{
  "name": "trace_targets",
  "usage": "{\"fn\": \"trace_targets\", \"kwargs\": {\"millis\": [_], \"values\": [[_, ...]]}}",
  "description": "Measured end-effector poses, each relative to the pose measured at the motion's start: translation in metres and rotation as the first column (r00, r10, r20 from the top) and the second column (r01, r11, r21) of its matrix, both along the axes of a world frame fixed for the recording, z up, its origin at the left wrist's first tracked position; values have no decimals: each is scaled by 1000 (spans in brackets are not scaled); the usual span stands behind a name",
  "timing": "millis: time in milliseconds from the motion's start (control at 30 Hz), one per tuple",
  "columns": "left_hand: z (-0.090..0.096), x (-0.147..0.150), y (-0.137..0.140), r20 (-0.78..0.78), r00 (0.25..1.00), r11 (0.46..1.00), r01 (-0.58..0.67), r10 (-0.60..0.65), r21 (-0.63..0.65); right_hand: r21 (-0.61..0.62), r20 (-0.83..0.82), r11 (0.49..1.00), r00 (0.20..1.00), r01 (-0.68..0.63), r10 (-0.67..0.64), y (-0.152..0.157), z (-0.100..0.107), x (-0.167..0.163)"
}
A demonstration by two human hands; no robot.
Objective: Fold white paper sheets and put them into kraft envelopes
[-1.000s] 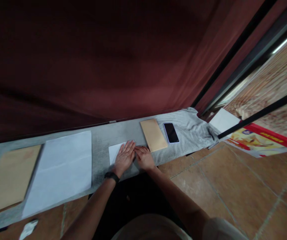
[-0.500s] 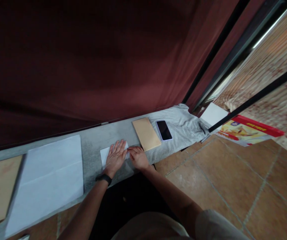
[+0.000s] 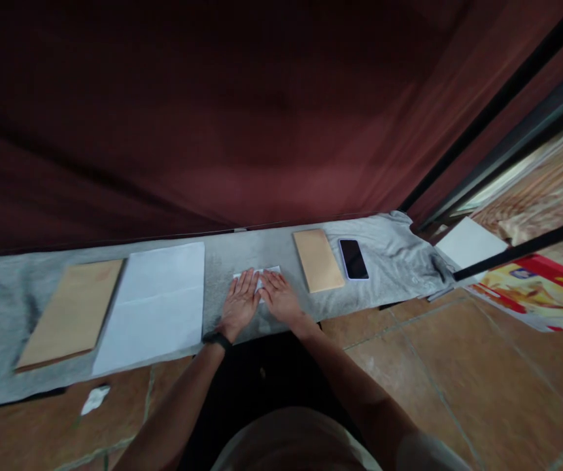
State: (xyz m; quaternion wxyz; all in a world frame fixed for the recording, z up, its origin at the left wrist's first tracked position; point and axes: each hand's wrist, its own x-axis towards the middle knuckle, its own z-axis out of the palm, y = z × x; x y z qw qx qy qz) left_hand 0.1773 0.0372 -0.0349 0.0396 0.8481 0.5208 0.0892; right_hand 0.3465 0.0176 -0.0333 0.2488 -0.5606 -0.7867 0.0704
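Note:
A small folded white paper (image 3: 274, 269) lies on the grey cloth under both hands, with only its top edge and a strip in the middle showing. My left hand (image 3: 240, 299), with a black band at the wrist, presses flat on its left part, fingers stretched out. Beside it, my right hand (image 3: 280, 297) lies flat on the right part, fingers also extended. Neither hand grips anything. To the right of my hands is a brown envelope (image 3: 318, 260). Left of them rest large white sheets (image 3: 156, 301) with a crease across.
A phone (image 3: 354, 259) lies right of the envelope on the grey cloth (image 3: 389, 255). Larger brown envelopes (image 3: 72, 311) sit at the far left. A dark red curtain (image 3: 242, 131) hangs behind. A white scrap (image 3: 95, 399) and a red-yellow box (image 3: 546, 294) are on the tiled floor.
My right hand has gone from curled fingers at the paper's right edge to lying flat on it. The view has shifted left, showing more of the left envelopes.

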Motion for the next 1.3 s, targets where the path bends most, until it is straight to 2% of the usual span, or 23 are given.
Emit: {"fn": "trace_targets", "kwargs": {"millis": [100, 300, 500, 633, 733, 867, 1100, 1300], "values": [[-1, -3, -1, 31, 999, 1000, -24, 24, -13, -14, 46, 999, 999, 30, -29, 5, -5, -5], [-6, -17, -7, 117, 980, 987, -160, 161, -13, -38, 71, 991, 990, 127, -124, 4, -14, 11], [-8, -26, -12, 128, 964, 972, -233, 233, -14, -28, 107, 991, 986, 133, -129, 4, -18, 19], [-4, -17, -16, 133, 943, 951, -310, 306, 15, -19, 119, 991, 985, 132, -129, 4, -20, 19], [-2, 1, -23, 152, 953, 961, -271, 261, 50, -6, 120, 992, 985, 125, -123, 4, -20, 19], [-3, 18, -34, 142, 980, 990, -144, 143, 0, 3, 116, 992, 985, 129, -128, 4, -21, 19], [-8, -9, -40, 146, 961, 972, -234, 235, -21, 4, 105, 993, 988, 116, -116, 4, -21, 20], [-8, -16, -43, 265, 911, 948, -313, 315, -54, -3, 104, 994, 988, 113, -112, 4, -21, 21]]}}
